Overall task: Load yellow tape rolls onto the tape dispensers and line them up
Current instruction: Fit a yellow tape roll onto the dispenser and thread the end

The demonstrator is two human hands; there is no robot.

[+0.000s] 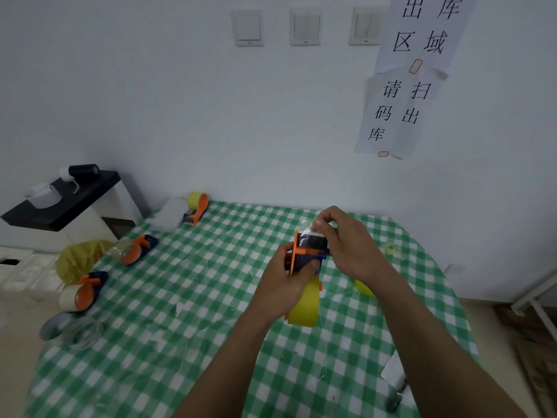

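Head camera: over the green checked tablecloth [180, 312], the left hand [283, 282] grips an orange-and-blue plastic tape dispenser [305, 251], its round yellow tape roll [304, 309] just below that grasp, while the right hand [352, 245] pinches glossy clear film [308, 224] at its top.

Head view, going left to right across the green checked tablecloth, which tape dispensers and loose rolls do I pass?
Orange-and-blue plastic dispenser with cream roll → dispenser with clear roll → dispenser with yellow roll by the wall → hand-held dispenser with yellow roll → loose yellow tape roll.
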